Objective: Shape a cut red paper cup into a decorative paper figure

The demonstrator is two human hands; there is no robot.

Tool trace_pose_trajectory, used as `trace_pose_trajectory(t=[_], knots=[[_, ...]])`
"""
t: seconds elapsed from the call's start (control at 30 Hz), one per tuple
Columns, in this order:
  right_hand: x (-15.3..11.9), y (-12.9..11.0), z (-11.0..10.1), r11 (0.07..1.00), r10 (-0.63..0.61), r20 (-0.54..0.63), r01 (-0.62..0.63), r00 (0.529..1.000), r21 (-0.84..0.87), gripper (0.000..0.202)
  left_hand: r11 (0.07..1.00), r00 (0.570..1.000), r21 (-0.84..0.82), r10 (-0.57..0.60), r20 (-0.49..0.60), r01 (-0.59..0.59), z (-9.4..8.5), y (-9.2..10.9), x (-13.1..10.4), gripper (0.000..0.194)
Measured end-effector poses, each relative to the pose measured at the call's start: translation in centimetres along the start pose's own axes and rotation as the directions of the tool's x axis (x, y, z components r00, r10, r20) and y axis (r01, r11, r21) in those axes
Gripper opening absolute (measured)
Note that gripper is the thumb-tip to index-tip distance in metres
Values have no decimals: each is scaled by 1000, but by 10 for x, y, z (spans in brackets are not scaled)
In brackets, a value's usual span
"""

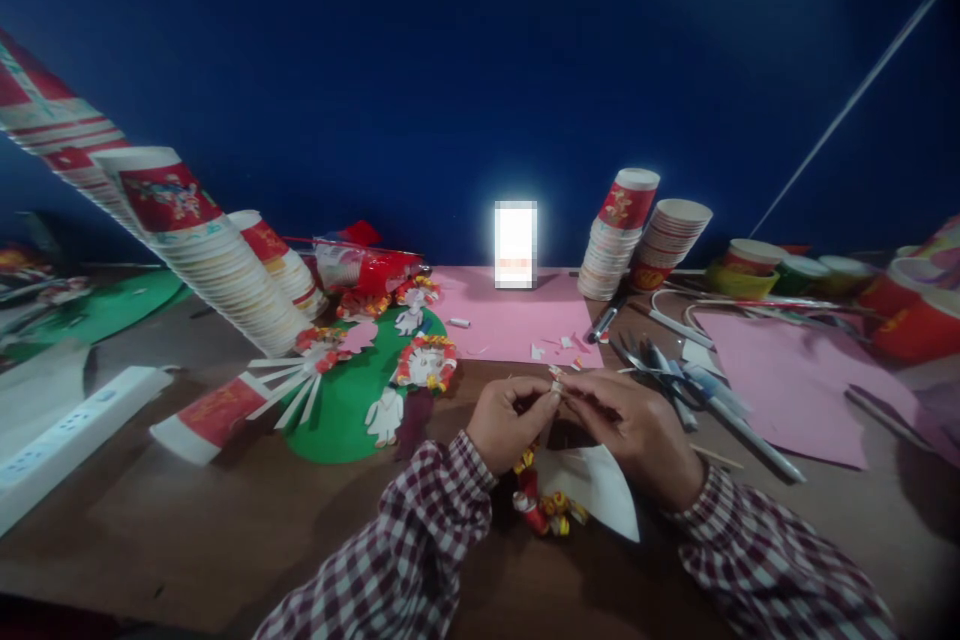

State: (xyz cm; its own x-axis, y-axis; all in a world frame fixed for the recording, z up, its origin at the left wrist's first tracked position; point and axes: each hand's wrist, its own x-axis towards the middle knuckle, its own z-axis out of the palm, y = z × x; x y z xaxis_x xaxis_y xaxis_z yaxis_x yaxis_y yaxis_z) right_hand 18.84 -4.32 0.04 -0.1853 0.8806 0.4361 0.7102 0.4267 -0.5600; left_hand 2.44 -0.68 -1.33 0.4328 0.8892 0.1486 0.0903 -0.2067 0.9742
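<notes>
My left hand (514, 422) and my right hand (637, 425) meet over the table. Their fingertips pinch a small curled paper strip (556, 382), white with some red and yellow. Below them is a cut paper cup with red and yellow rolled strips (553, 512) and a white fan-shaped wall piece (600, 490). My hands partly hide how the strip joins it. To the left, a finished-looking curled-paper ring (426, 362) and a white animal cutout (385, 417) lie on green card (330, 430).
Tall leaning stacks of paper cups (232, 270) stand at left, with more cup stacks (616, 230) at back right. Scissors (660, 365) and a knife-like tool (739, 425) lie right of my hands. Pink sheets (517, 320), a lit screen (516, 245) and a power strip (82, 435) surround the workspace.
</notes>
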Motion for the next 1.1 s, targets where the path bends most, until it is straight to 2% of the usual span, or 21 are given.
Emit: trace_pose_trajectory(t=[0.13,0.3,0.5,0.77,0.93,1.1], knots=[[1,-1,-1,989,80,53,-86,995,119,26,1000,1000,5,1,-12,-1,0,1,0,25],[4,-1,-3,978,86,96,-102,992,182,23,1000,1000,-10,1,14,-1,1,1,0,24],[5,-1,-5,961,103,160,-140,982,238,23,999,999,44,23,32,-24,1,1,0,25],[4,-4,-3,983,71,89,-85,993,165,19,996,998,86,-36,48,32,1,-3,0,27],[3,-4,-2,991,48,72,-56,996,124,17,993,992,50,-112,62,109,2,-6,0,28],[0,-1,0,999,-5,37,3,999,50,18,994,991,-4,-108,75,109,3,-6,0,29]])
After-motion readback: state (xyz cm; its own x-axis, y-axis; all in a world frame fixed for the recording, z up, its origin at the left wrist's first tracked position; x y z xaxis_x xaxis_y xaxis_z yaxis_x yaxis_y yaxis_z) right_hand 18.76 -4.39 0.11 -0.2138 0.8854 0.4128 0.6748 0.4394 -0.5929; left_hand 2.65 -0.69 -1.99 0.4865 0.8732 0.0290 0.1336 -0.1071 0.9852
